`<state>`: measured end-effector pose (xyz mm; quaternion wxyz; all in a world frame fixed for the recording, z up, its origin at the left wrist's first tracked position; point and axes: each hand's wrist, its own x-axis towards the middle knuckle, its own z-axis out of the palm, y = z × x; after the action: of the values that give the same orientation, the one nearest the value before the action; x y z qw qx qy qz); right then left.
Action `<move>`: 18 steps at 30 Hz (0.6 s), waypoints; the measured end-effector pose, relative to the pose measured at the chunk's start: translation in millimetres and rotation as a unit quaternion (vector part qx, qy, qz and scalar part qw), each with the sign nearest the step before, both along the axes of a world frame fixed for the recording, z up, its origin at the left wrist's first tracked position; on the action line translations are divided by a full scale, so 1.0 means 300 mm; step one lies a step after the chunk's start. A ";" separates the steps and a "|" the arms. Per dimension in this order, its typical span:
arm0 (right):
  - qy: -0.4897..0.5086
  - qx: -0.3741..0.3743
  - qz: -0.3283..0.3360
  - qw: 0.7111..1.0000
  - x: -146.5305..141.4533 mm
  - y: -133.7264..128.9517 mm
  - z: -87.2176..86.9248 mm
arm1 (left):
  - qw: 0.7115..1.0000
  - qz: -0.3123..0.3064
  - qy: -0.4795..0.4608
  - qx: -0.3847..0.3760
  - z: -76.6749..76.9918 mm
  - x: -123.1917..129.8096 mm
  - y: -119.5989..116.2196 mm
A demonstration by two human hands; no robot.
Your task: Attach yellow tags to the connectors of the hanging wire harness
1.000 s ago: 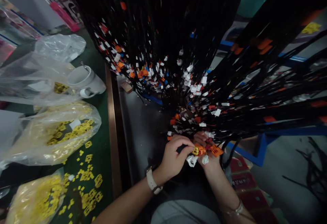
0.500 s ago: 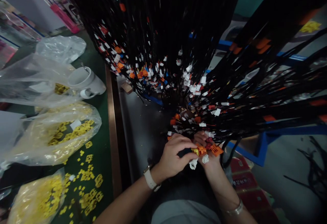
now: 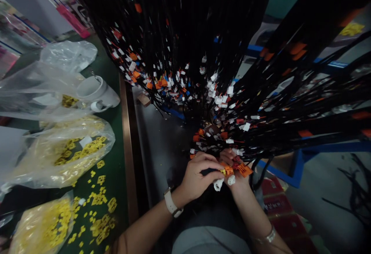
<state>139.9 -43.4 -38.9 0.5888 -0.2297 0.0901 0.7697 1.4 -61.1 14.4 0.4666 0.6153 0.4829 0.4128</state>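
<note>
My left hand (image 3: 198, 174), with a pale-strapped watch at its wrist, pinches a small yellow piece (image 3: 223, 171) against an orange connector (image 3: 228, 169). Beneath the cable ends, my right hand (image 3: 237, 176) has its fingers curled around the wires of the connectors. Another orange connector (image 3: 245, 170) lies over its palm side, beside dark red ones. Two white connectors, one of them (image 3: 218, 184) lower left, hang just below the fingertips. Thick bundles of black cables (image 3: 185, 22) with white, orange and blue connectors hang in front of both hands.
On the green table (image 3: 116, 161) at left are a white mug (image 3: 100, 91), a plastic bag (image 3: 95, 130) of yellow pieces, another bag (image 3: 43, 223) and scattered yellow pieces (image 3: 102, 225). A blue frame (image 3: 298, 169) and red boxes (image 3: 278, 203) stand at right.
The white connectors below my fingers have shifted slightly left. My left fingertips have moved slightly, and the yellow piece shows closer against the orange connector.
</note>
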 end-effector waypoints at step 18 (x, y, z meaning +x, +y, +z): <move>0.009 -0.008 0.032 0.999 0.005 -0.006 -0.024 | 0.996 -0.052 -0.014 -0.066 -0.035 0.026 -0.025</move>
<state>141.3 -45.4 -46.3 0.5615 -0.2303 0.0944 0.7892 9.3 -68.7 4.0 0.5336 0.6014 0.4703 0.3638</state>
